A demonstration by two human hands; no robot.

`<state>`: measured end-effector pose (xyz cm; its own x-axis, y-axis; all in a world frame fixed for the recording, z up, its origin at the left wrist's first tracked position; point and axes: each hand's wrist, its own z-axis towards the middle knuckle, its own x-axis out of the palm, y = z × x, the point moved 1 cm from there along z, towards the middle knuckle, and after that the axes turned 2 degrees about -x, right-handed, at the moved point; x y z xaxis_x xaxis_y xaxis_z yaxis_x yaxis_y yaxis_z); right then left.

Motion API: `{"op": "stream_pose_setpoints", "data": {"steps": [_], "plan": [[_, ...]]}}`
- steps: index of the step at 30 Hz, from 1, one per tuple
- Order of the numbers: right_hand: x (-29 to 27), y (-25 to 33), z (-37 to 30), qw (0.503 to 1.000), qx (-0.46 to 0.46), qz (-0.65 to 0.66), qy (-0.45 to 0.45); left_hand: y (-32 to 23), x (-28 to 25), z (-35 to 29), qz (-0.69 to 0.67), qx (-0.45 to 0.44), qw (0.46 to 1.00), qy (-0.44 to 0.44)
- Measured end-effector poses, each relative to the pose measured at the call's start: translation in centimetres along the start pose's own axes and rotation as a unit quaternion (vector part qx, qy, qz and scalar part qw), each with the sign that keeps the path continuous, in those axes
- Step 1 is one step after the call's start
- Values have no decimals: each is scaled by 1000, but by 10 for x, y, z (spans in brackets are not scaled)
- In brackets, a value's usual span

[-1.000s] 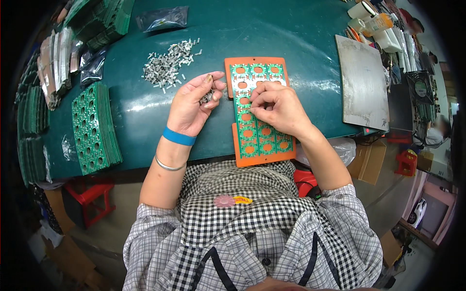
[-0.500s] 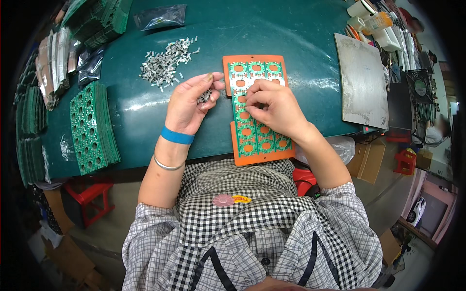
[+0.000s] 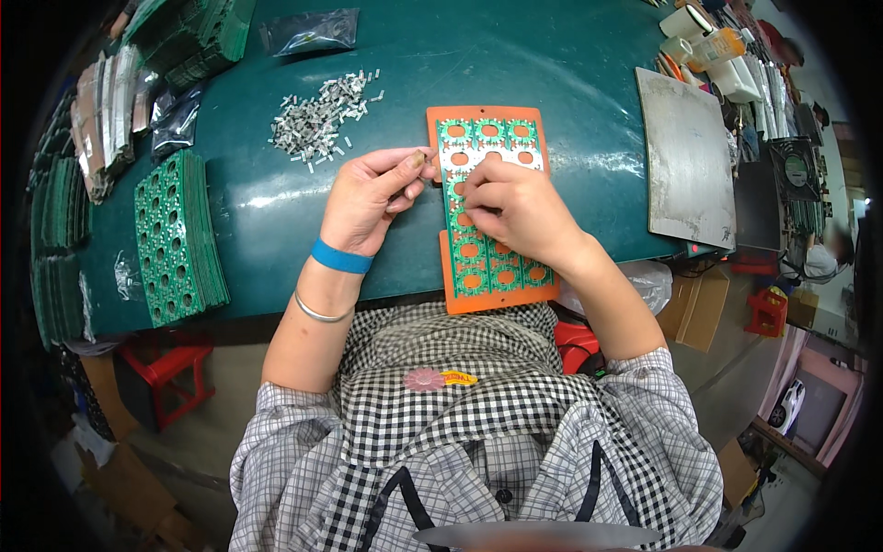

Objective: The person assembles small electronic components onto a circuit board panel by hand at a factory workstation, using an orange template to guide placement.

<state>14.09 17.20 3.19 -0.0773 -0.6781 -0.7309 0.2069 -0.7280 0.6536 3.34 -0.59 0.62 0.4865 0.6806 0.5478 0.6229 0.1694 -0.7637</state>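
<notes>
A green circuit board panel [image 3: 453, 230] with rows of oval cut-outs lies on an orange tray [image 3: 445, 276] in front of me. To its left is my left hand [image 3: 368, 198], its fingers curled and its thumb pressed to the index finger at the panel's edge. It holds small grey metal parts, mostly hidden by the fingers now. My right hand [image 3: 524, 207] is over the middle of the panel, fingertips pinched together at its left column; whatever they hold is hidden. A loose pile of small grey metal parts [image 3: 317, 124] lies beyond my left hand.
A stack of green circuit panels [image 3: 170, 244] stands at left, with more stacks [image 3: 189, 41] behind. A dark plastic bag [image 3: 310, 32] lies at the far edge. On the right are a grey metal plate [image 3: 685, 152] and bottles [image 3: 717, 44]. A red stool [image 3: 170, 377] stands below the table.
My left hand has turned and moved slightly right; its fingers have closed over the metal parts, and thumb and index now meet. The right hand stays at nearly the same place on the panel.
</notes>
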Motion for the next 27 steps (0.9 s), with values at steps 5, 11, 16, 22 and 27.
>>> {"op": "stream_pose_setpoints", "data": {"steps": [5,11,16,22,27], "plan": [[-8,0,6,999,-29,-29,32,4,-9,3,10,9,1000,-4],[-14,7,22,992,31,59,-107,4,1,1,-6,5,1000,22],[2,15,35,978,-88,32,-188,7,0,-1,20,1,999,38],[-7,11,31,980,-96,12,-173,6,3,-1,16,-4,999,39],[-18,11,19,975,-24,157,-152,3,9,-4,-24,-26,997,66]]}}
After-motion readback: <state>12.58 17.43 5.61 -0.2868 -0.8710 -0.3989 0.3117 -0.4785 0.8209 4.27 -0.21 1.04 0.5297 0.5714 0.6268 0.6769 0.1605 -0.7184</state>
